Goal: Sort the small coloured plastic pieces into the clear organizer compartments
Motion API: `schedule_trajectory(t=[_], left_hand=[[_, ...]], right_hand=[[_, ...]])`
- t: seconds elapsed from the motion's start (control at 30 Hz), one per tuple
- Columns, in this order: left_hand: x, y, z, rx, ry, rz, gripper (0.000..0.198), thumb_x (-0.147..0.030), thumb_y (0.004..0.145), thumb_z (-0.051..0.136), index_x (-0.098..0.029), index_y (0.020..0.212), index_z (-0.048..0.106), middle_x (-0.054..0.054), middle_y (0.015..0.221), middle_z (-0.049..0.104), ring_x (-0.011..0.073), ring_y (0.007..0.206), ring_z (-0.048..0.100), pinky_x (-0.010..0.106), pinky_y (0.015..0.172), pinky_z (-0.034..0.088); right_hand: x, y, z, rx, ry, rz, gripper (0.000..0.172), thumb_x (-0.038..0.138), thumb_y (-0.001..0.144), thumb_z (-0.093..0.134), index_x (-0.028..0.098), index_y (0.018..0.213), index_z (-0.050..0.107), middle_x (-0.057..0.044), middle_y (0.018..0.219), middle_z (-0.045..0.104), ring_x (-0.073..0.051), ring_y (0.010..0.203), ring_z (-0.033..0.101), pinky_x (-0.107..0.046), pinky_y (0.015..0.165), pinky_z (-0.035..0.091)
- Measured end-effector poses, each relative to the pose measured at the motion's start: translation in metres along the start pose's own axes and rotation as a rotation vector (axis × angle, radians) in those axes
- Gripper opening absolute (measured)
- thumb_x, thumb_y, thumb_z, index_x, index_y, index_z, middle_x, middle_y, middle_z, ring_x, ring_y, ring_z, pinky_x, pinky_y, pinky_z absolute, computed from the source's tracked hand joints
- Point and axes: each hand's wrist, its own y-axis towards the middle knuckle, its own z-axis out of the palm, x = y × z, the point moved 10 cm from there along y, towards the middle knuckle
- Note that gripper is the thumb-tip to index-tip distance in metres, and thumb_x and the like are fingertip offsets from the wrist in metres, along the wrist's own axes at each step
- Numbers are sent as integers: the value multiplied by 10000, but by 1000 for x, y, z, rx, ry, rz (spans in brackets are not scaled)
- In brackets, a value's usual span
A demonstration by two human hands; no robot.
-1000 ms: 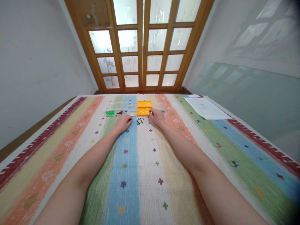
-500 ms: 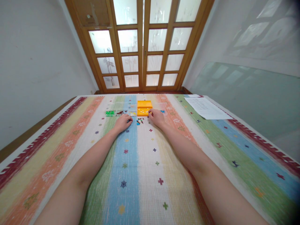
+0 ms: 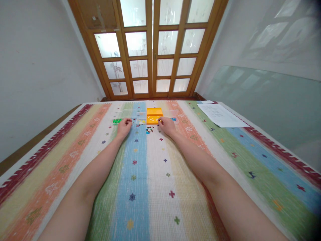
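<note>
toward the far edge of the table (image 3: 156, 190), loose pieces (image 3: 149, 129) between left hand (image 3: 124, 128) and nearer right hand (image 3: 167, 126) (both narrowed; contents, if any, indiscernible)

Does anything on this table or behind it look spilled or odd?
Mixed-colour small pieces lie loose on the striped tablecloth in front of the open orange box, whereas white pieces sit inside it; possibly deliberate. Behind, the wooden double door has a brown upper-left pane, unlike its pale neighbours.
</note>
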Motion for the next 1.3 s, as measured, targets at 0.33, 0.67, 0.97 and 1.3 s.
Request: schedule_trajectory(t=[0.33,0.67,0.97,1.3], left_hand=[[33,11,4,-15,-254,-145,486,-163,891,509,-174,1367,604,104,1240,728,100,654,635,260,689,564],[22,4,10,43,-126,-66,531,-199,933,536,-184,1464,549,135,1354,689,103,645,649,301,748,581],[-18,-8,16,142,141,167,443,-206,928,552,-212,1358,658,78,1237,734,176,822,664,363,911,545],[-30,-14,21,179,210,236,422,-198,925,542,-204,1321,688,78,1225,730,201,891,650,370,933,524]], right_hand=[[0,-1,2,8,0,4,205,230,959,552,216,1063,728,-74,987,757,-223,873,642,-293,744,399],[10,-2,3,42,25,-58,203,233,964,552,213,1053,733,-66,972,752,-211,869,640,-284,762,401],[60,-16,18,229,155,-341,186,265,950,597,234,1021,766,-43,951,753,-188,873,643,-263,787,409],[79,-26,30,379,119,-410,193,230,929,622,252,1065,758,-45,1038,769,-202,953,665,-270,831,436]])
